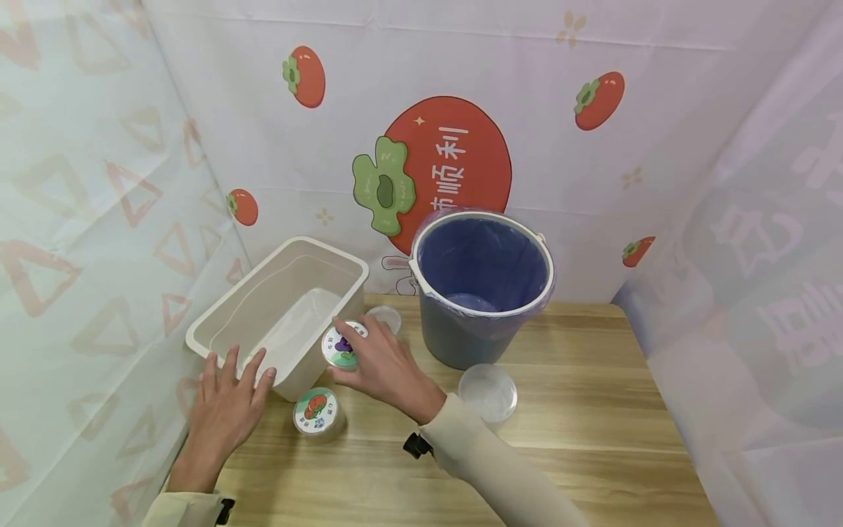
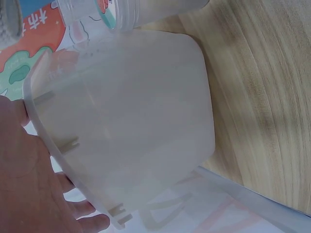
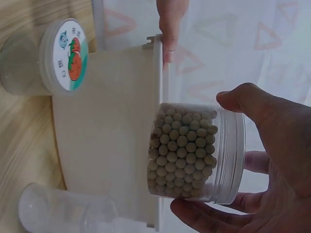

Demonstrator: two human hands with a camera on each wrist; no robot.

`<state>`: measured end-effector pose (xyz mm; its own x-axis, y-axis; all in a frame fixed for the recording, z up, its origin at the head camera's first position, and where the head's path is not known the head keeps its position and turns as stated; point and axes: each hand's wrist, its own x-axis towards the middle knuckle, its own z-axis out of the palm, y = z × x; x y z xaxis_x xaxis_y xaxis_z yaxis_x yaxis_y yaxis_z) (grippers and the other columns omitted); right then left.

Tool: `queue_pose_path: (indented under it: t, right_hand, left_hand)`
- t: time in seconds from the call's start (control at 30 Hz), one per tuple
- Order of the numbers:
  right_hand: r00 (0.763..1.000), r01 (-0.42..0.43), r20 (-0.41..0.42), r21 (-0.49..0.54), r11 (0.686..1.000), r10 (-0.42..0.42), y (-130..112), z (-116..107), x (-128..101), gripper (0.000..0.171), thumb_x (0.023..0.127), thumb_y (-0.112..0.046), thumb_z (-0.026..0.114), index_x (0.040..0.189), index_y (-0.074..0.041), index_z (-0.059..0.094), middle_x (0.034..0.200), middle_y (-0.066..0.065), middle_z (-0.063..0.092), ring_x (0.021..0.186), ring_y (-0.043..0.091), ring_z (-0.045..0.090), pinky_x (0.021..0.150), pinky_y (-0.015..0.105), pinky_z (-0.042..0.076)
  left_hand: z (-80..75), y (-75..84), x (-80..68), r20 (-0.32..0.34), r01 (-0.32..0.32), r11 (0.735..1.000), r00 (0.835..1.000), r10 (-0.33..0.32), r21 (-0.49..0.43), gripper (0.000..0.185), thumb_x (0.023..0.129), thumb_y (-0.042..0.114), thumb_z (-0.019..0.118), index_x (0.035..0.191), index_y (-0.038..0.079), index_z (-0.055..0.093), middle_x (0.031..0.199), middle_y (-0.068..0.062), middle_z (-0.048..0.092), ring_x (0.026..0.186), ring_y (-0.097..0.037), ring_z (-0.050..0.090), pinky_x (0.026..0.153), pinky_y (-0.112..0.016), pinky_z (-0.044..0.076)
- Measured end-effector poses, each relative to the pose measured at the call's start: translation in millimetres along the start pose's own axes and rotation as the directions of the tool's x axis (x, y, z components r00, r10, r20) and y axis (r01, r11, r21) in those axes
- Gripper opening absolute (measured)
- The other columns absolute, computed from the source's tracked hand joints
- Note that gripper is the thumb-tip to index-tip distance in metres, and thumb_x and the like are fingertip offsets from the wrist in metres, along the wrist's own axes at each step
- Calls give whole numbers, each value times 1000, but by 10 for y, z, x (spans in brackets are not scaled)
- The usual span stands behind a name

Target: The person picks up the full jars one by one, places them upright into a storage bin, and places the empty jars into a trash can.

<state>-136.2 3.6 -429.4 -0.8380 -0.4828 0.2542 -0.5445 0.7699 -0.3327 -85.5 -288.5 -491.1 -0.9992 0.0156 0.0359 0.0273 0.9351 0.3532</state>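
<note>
In my right hand (image 1: 388,366) I grip a clear plastic jar (image 3: 184,150) by its lid end, thumb on one side and fingers on the other. The jar is packed with small beige balls, and its white lid label (image 1: 342,348) has a purple and green picture. It is held over the near right rim of a white rectangular tub (image 1: 283,322). My left hand (image 1: 227,406) rests on the tub's near rim, fingers spread over the edge. Beside the tub stands another lidded jar (image 1: 319,417) whose label shows orange-red fruit.
A dark blue-grey bucket (image 1: 454,344) with a liner over its rim stands right of the tub. One clear container (image 1: 487,394) sits in front of it, another (image 1: 386,318) between tub and bucket. Printed cloth walls (image 1: 566,176) enclose the wooden tabletop (image 1: 579,410).
</note>
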Motion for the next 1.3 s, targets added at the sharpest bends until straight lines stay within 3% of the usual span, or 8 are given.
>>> queue_pose_path:
  t: [0.33,0.6,0.87,1.3]
  right_hand:
    - [1000,-1,-12,20,1000,1,-128,-33,254,77,95,-53,79,163,-26,53,150,16,58,116,27,67,72,33,65]
    - [1000,-7,-21,-6,1000,7,-197,-34,459,77,97,-55,77,163,-25,52,142,14,61,110,19,64,72,26,62]
    - [999,-10,-45,-8,1000,10,-272,-7,659,73,96,-55,78,159,-26,56,138,15,64,108,24,68,74,32,64]
    - [1000,-5,-17,34,999,6,-400,5,905,75,97,-54,78,162,-27,52,142,14,62,108,24,66,68,27,57]
  left_hand:
    - [10,-5,-3,-12,3,1000,1000,-3,12,65,118,53,34,165,10,41,172,-39,18,159,-66,4,118,-86,15]
    - [13,-1,-3,-13,8,1000,1000,-7,17,64,118,53,33,165,10,41,171,-39,19,159,-67,3,118,-86,16]
    - [18,-2,4,0,11,1000,1000,-11,16,64,118,53,32,165,9,40,171,-39,18,159,-67,2,118,-87,17]
    - [18,2,-4,-4,15,1000,1000,-15,-1,64,118,53,31,164,10,42,171,-40,18,159,-67,2,117,-87,16]
